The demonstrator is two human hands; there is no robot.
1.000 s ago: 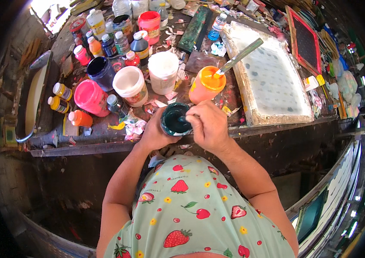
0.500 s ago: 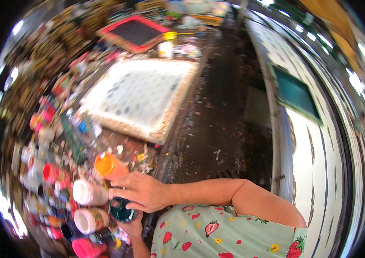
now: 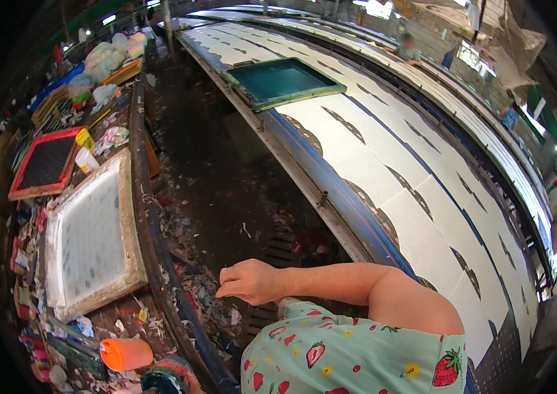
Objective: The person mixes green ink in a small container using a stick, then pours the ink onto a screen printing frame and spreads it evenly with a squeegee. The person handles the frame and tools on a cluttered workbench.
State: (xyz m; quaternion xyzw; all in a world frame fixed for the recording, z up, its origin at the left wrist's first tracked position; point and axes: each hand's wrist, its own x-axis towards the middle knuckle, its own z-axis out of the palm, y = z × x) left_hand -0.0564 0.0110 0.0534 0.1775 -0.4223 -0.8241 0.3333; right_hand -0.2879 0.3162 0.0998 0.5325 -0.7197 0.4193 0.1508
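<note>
At the lower edge on the left, a jar with dark green paint (image 3: 160, 382) is partly cut off by the picture's rim. My left hand (image 3: 192, 381), mostly out of sight, is wrapped round its right side. To the right of it and higher, my right hand (image 3: 249, 281) hangs in the air over the littered floor, fingers curled together. Nothing shows between those fingers, and the palm is turned away. Beside the jar stands an orange plastic tub (image 3: 125, 354) on the cluttered bench.
A wood-framed white screen (image 3: 94, 230) and a red-framed one (image 3: 45, 164) lie on the left bench. Across a dark aisle (image 3: 239, 184) runs a long printing table (image 3: 383, 151) with pale printed sheets. A green screen (image 3: 285, 80) rests on it. A person (image 3: 407, 49) is far back.
The view has swung to the right. My right hand has left the jar and its fingers have curled in. The jar and my left hand now sit lower in the picture.
</note>
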